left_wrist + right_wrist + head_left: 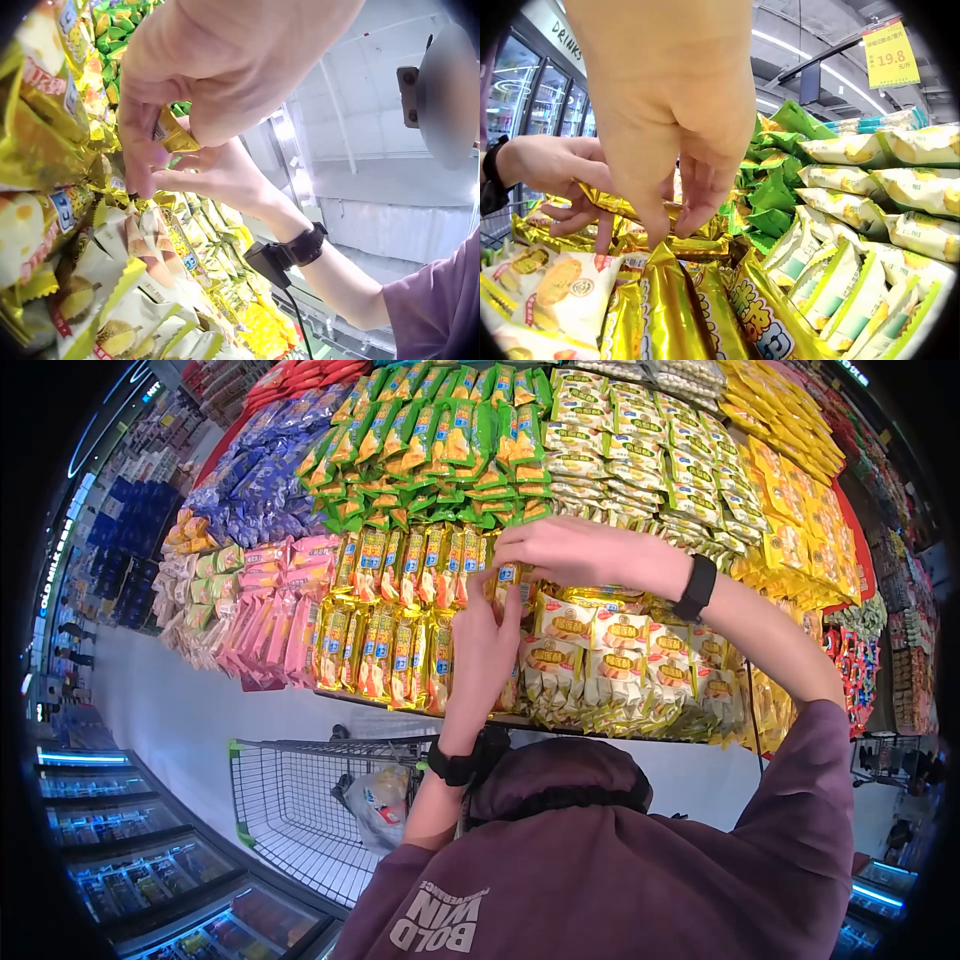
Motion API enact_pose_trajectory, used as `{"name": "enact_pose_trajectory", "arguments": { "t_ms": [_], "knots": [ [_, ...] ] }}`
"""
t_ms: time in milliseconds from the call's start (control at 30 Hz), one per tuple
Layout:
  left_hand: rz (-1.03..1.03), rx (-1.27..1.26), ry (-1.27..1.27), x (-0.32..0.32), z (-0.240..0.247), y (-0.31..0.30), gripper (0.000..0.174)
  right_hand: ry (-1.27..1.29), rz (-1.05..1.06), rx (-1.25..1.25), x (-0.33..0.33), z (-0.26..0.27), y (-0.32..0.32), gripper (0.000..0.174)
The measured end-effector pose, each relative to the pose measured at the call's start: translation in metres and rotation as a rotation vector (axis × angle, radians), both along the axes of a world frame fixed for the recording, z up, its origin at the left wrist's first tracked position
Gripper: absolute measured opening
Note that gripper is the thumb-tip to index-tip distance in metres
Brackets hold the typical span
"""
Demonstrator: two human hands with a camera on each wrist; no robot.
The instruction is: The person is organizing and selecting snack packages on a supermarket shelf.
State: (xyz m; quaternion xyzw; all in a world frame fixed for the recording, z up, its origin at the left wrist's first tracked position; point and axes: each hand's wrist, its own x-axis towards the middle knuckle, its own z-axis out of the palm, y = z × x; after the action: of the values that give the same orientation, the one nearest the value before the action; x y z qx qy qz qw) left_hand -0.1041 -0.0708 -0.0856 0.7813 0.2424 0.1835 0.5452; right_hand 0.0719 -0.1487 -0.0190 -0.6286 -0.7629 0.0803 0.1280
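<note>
My left hand pinches a slim gold snack packet over the pile of matching gold packets. The right hand reaches in from the other side, its thumb and fingers bent down around the far end of that packet. Both hands' fingertips are close together, and in the left wrist view a gold corner shows under the left palm. More gold packets stand right below the right fingertips. White packets with a durian picture lie beside them.
Green packets are heaped behind, pink ones to the left, white-and-green and yellow ones to the right. A wire shopping cart holding a plastic bag stands by the display's front edge. Glass-topped freezers line the lower left.
</note>
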Motion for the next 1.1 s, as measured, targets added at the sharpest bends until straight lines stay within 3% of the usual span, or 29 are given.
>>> {"name": "enact_pose_trajectory", "arguments": {
  "t_ms": [67, 133, 300, 367, 567, 767, 1100],
  "knots": [
    [0.000, -0.034, 0.003, 0.003, 0.003, -0.004, 0.038, -0.145, -0.012, -0.086, -0.001, -0.008, 0.007, 0.027],
    [0.000, 0.151, 0.048, 0.000, 0.007, -0.004, 0.036, -0.196, 0.049, -0.035, 0.005, -0.020, 0.011, 0.017],
    [0.024, 0.552, -0.016, -0.014, -0.001, -0.001, 0.032, -0.362, 0.131, 0.053, 0.027, -0.046, 0.024, 0.015],
    [0.024, 0.617, -0.027, -0.017, -0.001, -0.003, 0.029, -0.392, 0.038, -0.047, 0.011, -0.024, 0.020, 0.014],
    [0.037, 0.674, 0.096, -0.005, -0.010, 0.005, 0.022, -0.397, 0.065, 0.029, 0.013, -0.022, 0.022, 0.012],
    [-0.048, 0.825, 0.115, 0.003, -0.015, 0.011, 0.029, -0.358, 0.052, -0.008, 0.020, -0.029, 0.029, 0.010],
    [-0.043, 0.845, 0.172, 0.006, -0.009, 0.006, 0.031, -0.248, -0.004, 0.010, 0.029, -0.024, 0.025, 0.008]
  ]
}}
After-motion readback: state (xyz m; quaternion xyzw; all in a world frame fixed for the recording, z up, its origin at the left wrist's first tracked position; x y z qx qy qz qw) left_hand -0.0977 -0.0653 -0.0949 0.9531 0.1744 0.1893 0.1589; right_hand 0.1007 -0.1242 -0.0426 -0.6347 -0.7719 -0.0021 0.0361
